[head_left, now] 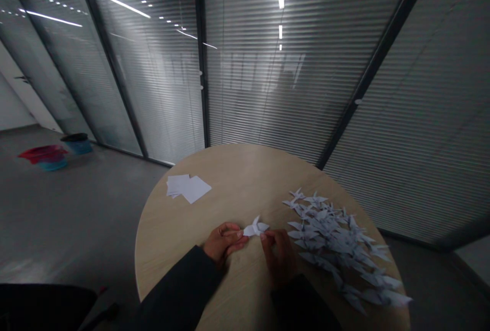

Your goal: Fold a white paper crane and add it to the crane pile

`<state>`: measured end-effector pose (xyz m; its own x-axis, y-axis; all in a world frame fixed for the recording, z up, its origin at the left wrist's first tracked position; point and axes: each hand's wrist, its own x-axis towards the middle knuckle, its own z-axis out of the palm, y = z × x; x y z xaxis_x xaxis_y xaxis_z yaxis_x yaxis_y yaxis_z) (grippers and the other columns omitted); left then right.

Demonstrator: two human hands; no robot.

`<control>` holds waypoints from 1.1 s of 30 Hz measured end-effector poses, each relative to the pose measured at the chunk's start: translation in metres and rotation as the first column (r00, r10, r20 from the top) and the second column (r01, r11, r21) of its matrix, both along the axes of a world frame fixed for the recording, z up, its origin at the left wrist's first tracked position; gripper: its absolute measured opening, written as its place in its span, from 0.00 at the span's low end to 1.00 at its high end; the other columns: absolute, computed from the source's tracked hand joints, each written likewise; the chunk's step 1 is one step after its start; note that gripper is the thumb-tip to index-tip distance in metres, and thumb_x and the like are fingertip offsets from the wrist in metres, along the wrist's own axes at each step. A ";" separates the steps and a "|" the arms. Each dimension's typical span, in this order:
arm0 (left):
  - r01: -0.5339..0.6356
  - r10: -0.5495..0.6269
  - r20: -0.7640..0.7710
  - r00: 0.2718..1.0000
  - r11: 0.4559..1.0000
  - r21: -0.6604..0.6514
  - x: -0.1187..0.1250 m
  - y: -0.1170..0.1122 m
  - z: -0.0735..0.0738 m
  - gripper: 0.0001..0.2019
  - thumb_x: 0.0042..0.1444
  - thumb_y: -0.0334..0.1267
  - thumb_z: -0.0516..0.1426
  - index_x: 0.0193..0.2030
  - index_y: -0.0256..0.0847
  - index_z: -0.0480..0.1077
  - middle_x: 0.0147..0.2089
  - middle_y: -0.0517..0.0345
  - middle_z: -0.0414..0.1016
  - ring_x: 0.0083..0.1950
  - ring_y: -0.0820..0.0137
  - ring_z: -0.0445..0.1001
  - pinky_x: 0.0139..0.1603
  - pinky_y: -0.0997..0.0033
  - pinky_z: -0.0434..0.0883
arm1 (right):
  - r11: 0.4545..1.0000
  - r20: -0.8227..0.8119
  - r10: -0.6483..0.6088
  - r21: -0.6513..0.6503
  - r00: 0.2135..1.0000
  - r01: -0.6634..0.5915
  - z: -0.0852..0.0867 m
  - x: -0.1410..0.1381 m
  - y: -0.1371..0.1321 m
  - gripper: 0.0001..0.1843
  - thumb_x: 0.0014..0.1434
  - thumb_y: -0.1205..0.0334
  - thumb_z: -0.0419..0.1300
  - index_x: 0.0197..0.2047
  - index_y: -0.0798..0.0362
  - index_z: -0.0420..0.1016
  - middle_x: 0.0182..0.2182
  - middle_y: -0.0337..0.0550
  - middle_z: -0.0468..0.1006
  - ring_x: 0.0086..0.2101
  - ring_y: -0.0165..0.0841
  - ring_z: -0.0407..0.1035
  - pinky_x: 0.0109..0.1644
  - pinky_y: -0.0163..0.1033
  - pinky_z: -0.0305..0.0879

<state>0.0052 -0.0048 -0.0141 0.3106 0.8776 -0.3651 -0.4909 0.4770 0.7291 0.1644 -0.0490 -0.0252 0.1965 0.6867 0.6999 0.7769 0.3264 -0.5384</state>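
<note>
A white folded paper crane (255, 227) is held between my two hands, just above the middle of the round table. My left hand (225, 241) pinches its left wing between thumb and fingers. On the other side, my right hand (278, 252) has its fingertips closed on the crane's right lower edge; part of that grip is hidden by the fingers. Close to my right hand lies a spread heap of white paper cranes (333, 236). Farther off to the left is a small stack of white paper sheets (189, 187), with one sheet turned askew.
The round wooden table (245, 167) stands near a glass partition with blinds (260, 80). On the floor at left are a bin with a red liner (46, 157) and a bin with a black liner (77, 143). A dark object (46, 305) fills the lower left corner.
</note>
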 end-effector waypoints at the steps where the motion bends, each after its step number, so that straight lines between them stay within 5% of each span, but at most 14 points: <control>1: 0.001 -0.001 -0.004 1.000 1.000 0.004 0.000 0.000 0.000 0.15 0.36 0.26 0.68 0.30 0.33 0.68 0.28 0.50 0.79 0.31 0.69 0.78 0.30 0.78 0.75 | 1.000 -0.003 -0.001 -0.007 1.000 0.001 0.000 0.000 0.000 0.12 0.61 0.55 0.50 0.29 0.52 0.65 0.25 0.39 0.67 0.28 0.31 0.63 0.34 0.37 0.60; 24: -0.040 0.039 -0.019 0.999 0.999 -0.033 0.000 -0.001 0.006 0.16 0.40 0.29 0.67 0.33 0.33 0.66 0.32 0.48 0.79 0.31 0.68 0.78 0.28 0.78 0.73 | 0.999 0.017 -0.047 -0.006 0.999 0.047 0.000 0.010 0.006 0.15 0.62 0.54 0.48 0.28 0.52 0.66 0.24 0.39 0.68 0.26 0.31 0.64 0.32 0.36 0.60; 33: -0.012 0.008 -0.061 0.998 0.998 -0.066 0.002 -0.004 0.015 0.13 0.45 0.29 0.65 0.34 0.35 0.65 0.33 0.49 0.79 0.30 0.69 0.78 0.27 0.78 0.71 | 0.958 0.120 -0.279 -0.024 0.953 0.284 0.039 0.021 0.033 0.17 0.60 0.54 0.48 0.26 0.52 0.69 0.23 0.41 0.70 0.25 0.31 0.64 0.30 0.35 0.57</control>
<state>0.0071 -0.0084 0.0010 0.2776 0.8537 -0.4407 -0.4513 0.5208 0.7246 0.1856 -0.0156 0.0138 0.3065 0.6433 0.7016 0.8912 0.0649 -0.4489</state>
